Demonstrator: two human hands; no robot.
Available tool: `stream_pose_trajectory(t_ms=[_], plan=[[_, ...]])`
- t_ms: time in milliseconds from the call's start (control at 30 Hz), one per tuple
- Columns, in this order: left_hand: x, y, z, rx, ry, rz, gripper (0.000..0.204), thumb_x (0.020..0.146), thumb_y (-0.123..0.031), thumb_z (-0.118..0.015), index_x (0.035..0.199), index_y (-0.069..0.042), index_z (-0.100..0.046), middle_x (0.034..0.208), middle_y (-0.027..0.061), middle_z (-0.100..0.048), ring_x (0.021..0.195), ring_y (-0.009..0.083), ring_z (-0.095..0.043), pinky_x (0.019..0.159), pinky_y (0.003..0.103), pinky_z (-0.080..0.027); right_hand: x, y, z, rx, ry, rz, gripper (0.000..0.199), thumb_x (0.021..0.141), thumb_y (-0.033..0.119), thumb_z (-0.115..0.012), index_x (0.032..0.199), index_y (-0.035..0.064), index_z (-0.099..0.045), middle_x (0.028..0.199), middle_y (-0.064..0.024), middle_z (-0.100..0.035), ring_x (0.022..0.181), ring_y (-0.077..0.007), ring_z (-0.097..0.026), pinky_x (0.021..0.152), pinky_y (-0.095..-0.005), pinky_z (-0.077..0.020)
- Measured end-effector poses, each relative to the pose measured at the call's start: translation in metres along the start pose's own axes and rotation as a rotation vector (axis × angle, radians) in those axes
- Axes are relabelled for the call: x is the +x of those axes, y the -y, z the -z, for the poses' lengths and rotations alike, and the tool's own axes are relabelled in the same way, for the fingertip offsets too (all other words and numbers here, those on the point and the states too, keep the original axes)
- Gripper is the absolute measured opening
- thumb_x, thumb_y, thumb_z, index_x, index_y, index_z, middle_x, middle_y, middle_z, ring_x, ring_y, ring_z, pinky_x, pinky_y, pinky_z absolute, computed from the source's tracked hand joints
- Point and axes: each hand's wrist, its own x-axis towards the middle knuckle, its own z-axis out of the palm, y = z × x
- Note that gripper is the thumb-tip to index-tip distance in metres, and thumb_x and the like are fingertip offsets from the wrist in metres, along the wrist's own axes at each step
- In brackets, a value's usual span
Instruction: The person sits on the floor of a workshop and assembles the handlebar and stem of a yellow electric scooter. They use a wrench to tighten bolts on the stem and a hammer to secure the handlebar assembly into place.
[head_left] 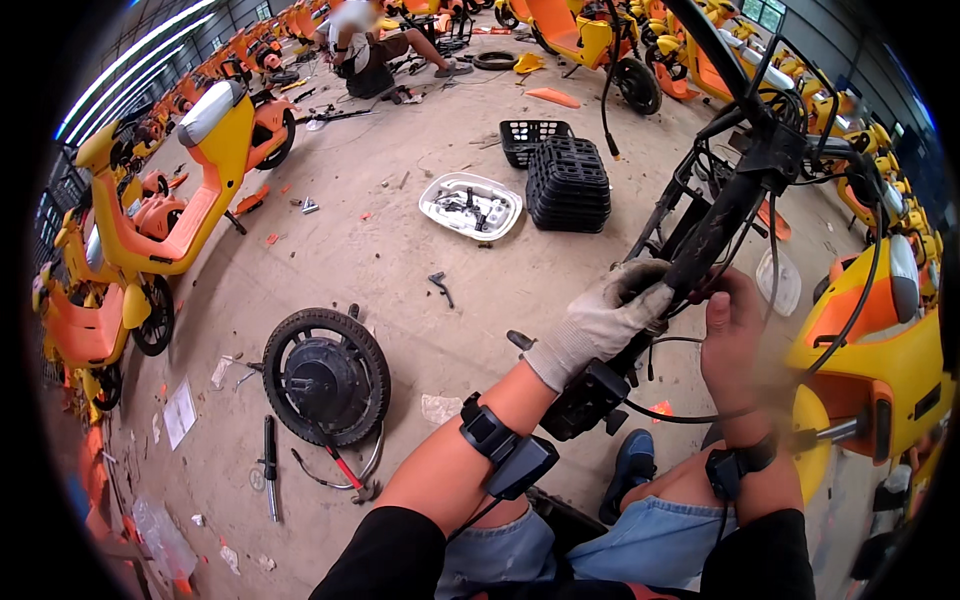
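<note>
A stripped black scooter frame (725, 220) stands tilted in front of me, with handlebar and loose cables at its upper end. My left hand (605, 320), in a pale work glove, is closed around the lower part of its thick tube. On the tube's other side is my bare right hand (733, 345), thumb raised and fingers curled in among thin cables (684, 305). What those fingers pinch is hidden. Below the gloved hand sits a black box (585, 400). A black cable (680, 415) runs from near it past my right wrist.
On the concrete floor lie a wheel (325, 380), a shock absorber (270, 465), a brake lever (440, 290) and a white tray (432, 213) of small parts. Black baskets (568, 190) are stacked beyond. Yellow-orange scooters (215, 150) line both sides; a person (370, 60) sits farther back.
</note>
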Motion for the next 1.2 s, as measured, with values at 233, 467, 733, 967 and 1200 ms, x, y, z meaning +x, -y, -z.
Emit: stream_pose_trajectory(t_ms=[233, 467, 733, 967, 1200], plan=[[-0.010, 0.007, 0.005, -0.028, -0.029, -0.023, 0.044, 0.095, -0.028, -0.063, 0.125, 0.002, -0.054, 0.100, 0.0064, -0.063, 0.088, 0.0118, -0.060, 0.082, 0.027, -0.051, -0.003, 0.003, -0.008, -0.063, -0.031, 0.023, 0.028, 0.090, 0.014, -0.070, 0.109, 0.0035, -0.053, 0.097, -0.0017, -0.057, 0.090, -0.0104, -0.054, 0.085, -0.0249, -0.0446], [-0.010, 0.008, 0.004, 0.009, -0.067, 0.009, 0.040, 0.096, -0.027, -0.061, 0.125, 0.001, -0.056, 0.105, 0.0080, -0.066, 0.096, 0.0126, -0.061, 0.087, 0.028, -0.051, 0.009, 0.017, -0.019, -0.120, -0.096, 0.037, 0.024, 0.088, 0.013, -0.073, 0.100, 0.0031, -0.054, 0.088, -0.0006, -0.056, 0.079, -0.0080, -0.053, 0.073, -0.0231, -0.0451], [-0.013, 0.013, 0.009, 0.105, -0.108, 0.038, 0.047, 0.096, -0.030, -0.061, 0.129, 0.003, -0.053, 0.117, 0.0101, -0.062, 0.106, 0.0144, -0.059, 0.095, 0.029, -0.048, 0.017, 0.020, 0.001, -0.091, -0.157, -0.101, 0.022, 0.092, 0.020, -0.068, 0.099, 0.0025, -0.056, 0.083, -0.0003, -0.057, 0.071, -0.0078, -0.052, 0.066, -0.0233, -0.0445], [-0.010, -0.005, -0.009, 0.084, -0.045, 0.048, 0.065, 0.088, -0.038, -0.070, 0.132, 0.005, -0.049, 0.121, 0.0115, -0.059, 0.110, 0.0175, -0.058, 0.098, 0.032, -0.046, 0.013, 0.025, 0.010, 0.104, -0.171, -0.201, 0.018, 0.093, 0.016, -0.065, 0.098, 0.0020, -0.056, 0.086, -0.0018, -0.061, 0.075, -0.0084, -0.058, 0.067, -0.0241, -0.0459], [-0.009, -0.002, -0.004, 0.188, -0.039, -0.013, 0.053, 0.095, -0.030, -0.063, 0.133, 0.005, -0.050, 0.118, 0.0116, -0.062, 0.106, 0.0168, -0.060, 0.093, 0.031, -0.050, 0.002, 0.018, -0.002, -0.120, 0.010, -0.060, 0.045, 0.096, 0.027, -0.060, 0.132, 0.0031, -0.054, 0.124, -0.0130, -0.062, 0.102, -0.0196, -0.061, 0.085, -0.0310, -0.0483]])
